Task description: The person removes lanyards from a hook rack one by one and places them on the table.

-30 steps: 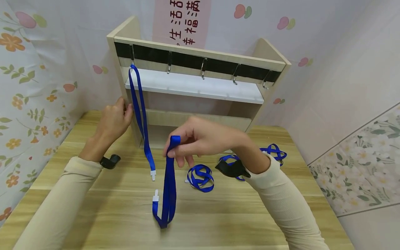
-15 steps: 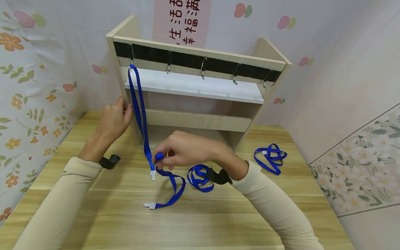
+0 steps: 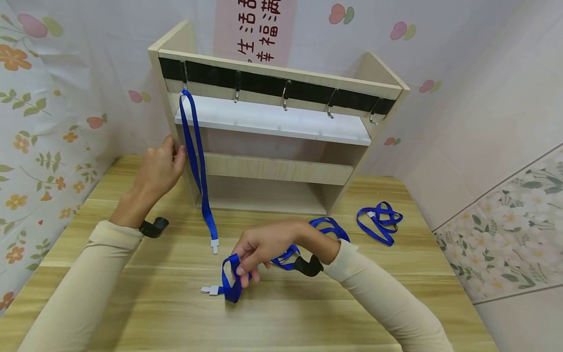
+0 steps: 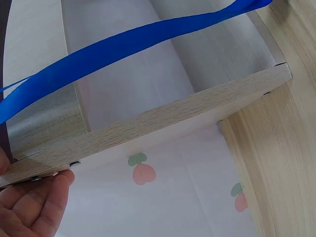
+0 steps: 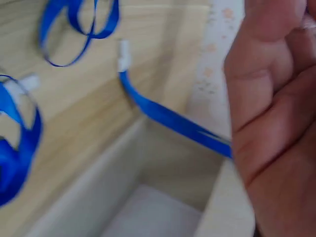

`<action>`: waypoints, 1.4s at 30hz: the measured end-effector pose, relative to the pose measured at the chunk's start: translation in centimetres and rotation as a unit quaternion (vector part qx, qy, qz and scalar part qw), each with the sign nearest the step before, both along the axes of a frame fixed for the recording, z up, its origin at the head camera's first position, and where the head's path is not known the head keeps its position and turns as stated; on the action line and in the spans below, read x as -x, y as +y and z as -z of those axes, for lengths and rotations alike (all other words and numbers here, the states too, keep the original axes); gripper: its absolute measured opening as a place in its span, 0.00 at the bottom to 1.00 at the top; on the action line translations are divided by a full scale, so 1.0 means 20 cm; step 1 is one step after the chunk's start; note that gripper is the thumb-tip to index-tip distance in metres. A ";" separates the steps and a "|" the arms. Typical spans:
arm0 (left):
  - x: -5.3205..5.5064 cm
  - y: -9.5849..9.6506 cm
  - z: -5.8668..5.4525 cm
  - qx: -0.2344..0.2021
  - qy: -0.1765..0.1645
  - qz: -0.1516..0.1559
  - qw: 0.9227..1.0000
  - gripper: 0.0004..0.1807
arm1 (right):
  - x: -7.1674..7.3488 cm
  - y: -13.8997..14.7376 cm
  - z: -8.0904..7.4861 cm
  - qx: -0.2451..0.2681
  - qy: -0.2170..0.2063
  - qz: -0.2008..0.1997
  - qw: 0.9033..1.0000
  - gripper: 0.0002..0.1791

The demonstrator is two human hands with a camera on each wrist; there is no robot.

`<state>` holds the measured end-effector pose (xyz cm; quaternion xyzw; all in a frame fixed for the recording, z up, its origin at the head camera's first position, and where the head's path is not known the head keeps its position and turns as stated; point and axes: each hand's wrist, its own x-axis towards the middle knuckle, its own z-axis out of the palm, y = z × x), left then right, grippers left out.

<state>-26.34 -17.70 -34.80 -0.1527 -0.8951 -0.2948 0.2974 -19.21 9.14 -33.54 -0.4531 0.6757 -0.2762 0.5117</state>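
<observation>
In the head view my left hand [image 3: 159,164] holds the left side panel of the wooden shelf rack [image 3: 272,168]. The left wrist view shows its fingers [image 4: 47,205] on the panel's outer face and the thumb at the edge. My right hand [image 3: 268,247] pinches a blue lanyard [image 3: 232,291] low over the table, its band gathered in loops below the fingers. That lanyard's white clip [image 3: 210,290] points left. A second blue lanyard [image 3: 198,156] hangs from the leftmost hook [image 3: 184,73], its white clip at the bottom.
A coiled blue lanyard [image 3: 288,256] lies partly hidden behind my right hand and wrist. Another lanyard [image 3: 327,226] sits behind the forearm, and one more [image 3: 382,222] rests at the table's right. Several metal hooks line the rack's black strip [image 3: 264,85]. A patterned wall covering stands behind.
My right hand has come down and toward me with the lanyard, which went from hanging long to bunched loops near the table. My left hand stays on the rack.
</observation>
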 end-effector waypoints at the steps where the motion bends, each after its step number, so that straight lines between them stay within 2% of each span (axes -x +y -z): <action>1: 0.00 0.00 0.00 0.000 0.000 0.001 1.000 0.12 | 0.01 0.01 0.02 -0.010 0.005 0.009 1.000 0.11; 4: 0.00 0.00 0.00 0.002 -0.003 0.002 1.000 0.12 | 0.02 0.02 0.08 -0.034 0.036 0.037 0.998 0.14; 6: 0.00 0.00 0.00 0.003 -0.006 0.000 1.000 0.12 | 0.02 0.01 0.12 -0.049 0.089 0.047 0.994 0.15; 8: 0.00 0.00 0.00 0.003 -0.008 -0.001 1.000 0.12 | 0.02 0.00 0.15 -0.068 0.159 0.051 0.984 0.15; 10: 0.00 0.00 0.00 0.003 -0.007 -0.002 1.000 0.12 | 0.01 -0.03 0.18 -0.086 0.248 0.044 0.964 0.15; 12: 0.00 0.00 0.00 0.003 -0.005 -0.002 1.000 0.11 | 0.00 -0.06 0.21 -0.100 0.338 0.031 0.935 0.13; 14: 0.00 0.00 0.00 0.003 -0.003 -0.002 1.000 0.11 | -0.02 -0.09 0.24 -0.101 0.404 0.016 0.909 0.11; 16: 0.00 0.00 0.00 0.004 0.000 -0.001 1.000 0.12 | -0.03 -0.11 0.27 -0.091 0.452 -0.001 0.888 0.09; 17: 0.00 0.00 0.00 0.004 0.000 0.000 1.000 0.12 | -0.04 -0.13 0.29 -0.085 0.467 -0.009 0.880 0.07; 19: 0.00 -0.01 0.00 0.005 -0.001 0.001 1.000 0.12 | -0.06 -0.14 0.34 -0.074 0.479 -0.023 0.874 0.06; 22: 0.01 -0.01 0.01 0.004 0.000 -0.001 1.000 0.12 | -0.07 -0.16 0.39 -0.064 0.490 -0.041 0.869 0.05; 25: 0.01 0.00 0.01 0.000 -0.001 -0.005 1.000 0.13 | -0.08 -0.17 0.42 -0.057 0.477 -0.048 0.876 0.06; 29: 0.01 0.00 0.00 0.000 0.000 -0.003 1.000 0.13 | -0.06 -0.15 0.40 -0.044 0.440 -0.032 0.896 0.07; 34: 0.01 0.00 0.00 -0.002 0.008 0.000 1.000 0.12 | 0.00 -0.12 0.31 -0.011 0.402 0.018 0.916 0.05; 37: 0.00 0.00 0.00 -0.001 0.008 0.001 1.000 0.12 | 0.03 -0.12 0.24 0.013 0.404 0.040 0.914 0.06; 42: 0.01 0.00 0.00 0.002 0.008 0.001 1.000 0.13 | 0.09 -0.12 0.11 0.046 0.454 0.089 0.886 0.08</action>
